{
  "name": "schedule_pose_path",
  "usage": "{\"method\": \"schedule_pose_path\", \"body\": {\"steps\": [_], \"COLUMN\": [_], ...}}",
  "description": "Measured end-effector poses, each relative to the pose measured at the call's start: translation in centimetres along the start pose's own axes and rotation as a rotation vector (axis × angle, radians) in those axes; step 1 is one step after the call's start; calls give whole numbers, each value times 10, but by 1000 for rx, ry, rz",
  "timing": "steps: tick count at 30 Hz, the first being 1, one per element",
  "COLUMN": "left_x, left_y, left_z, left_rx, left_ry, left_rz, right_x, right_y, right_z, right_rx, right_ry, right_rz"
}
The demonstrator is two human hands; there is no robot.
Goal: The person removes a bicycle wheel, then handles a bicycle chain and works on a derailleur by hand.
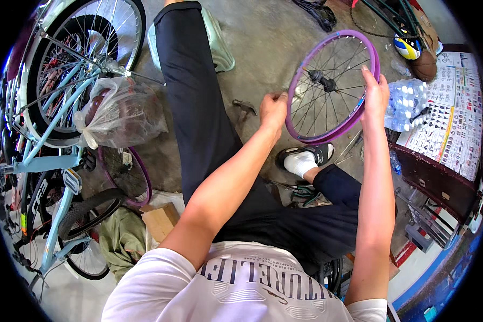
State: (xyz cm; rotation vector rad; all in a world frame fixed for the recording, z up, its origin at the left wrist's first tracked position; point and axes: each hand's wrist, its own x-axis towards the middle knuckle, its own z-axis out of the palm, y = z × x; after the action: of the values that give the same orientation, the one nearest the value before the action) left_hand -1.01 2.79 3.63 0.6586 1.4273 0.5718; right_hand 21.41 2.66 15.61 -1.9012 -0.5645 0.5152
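Note:
I hold a small purple bicycle wheel rim (305, 57) with black spokes and a hub upright in front of me. My left hand (272, 109) grips its left edge with the fingers closed. Flat against the rim's right edge, fingers pointing up, lies my right hand (375, 94). I sit with my black-trousered legs stretched out over the concrete floor, a white sock and black shoe (305, 159) below the rim.
A light-blue bicycle (59, 134) with a plastic bag (121, 112) hung on it stands at left, a second purple wheel (124, 174) behind it. A hammer (244, 107) lies on the floor. A pack of water bottles (408, 102), a ball (425, 65) and a table with printed sheets (445, 123) are at right.

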Motion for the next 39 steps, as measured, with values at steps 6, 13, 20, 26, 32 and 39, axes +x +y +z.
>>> {"method": "schedule_pose_path", "body": {"steps": [6, 13, 20, 26, 32, 39], "left_x": [3, -6, 53, 74, 66, 54], "left_y": [-19, 5, 1, 18, 10, 8], "left_z": [3, 7, 42, 69, 72, 57], "left_rx": [81, 112, 413, 768, 899, 683], "left_ry": [-80, -249, -242, -369, -317, -327], "left_rz": [-78, -32, 263, 373, 388, 197], "right_x": [-12, -26, -47, -63, -67, -52], "right_y": [-41, -22, -4, 6, 14, 30], "right_z": [8, -13, -37, -64, -81, -92], "right_rx": [11, -146, -217, -63, 48, 146], "right_ry": [-125, -225, -233, -355, -398, -606], "right_rz": [-58, -43, -69, -47, -31, 127]}}
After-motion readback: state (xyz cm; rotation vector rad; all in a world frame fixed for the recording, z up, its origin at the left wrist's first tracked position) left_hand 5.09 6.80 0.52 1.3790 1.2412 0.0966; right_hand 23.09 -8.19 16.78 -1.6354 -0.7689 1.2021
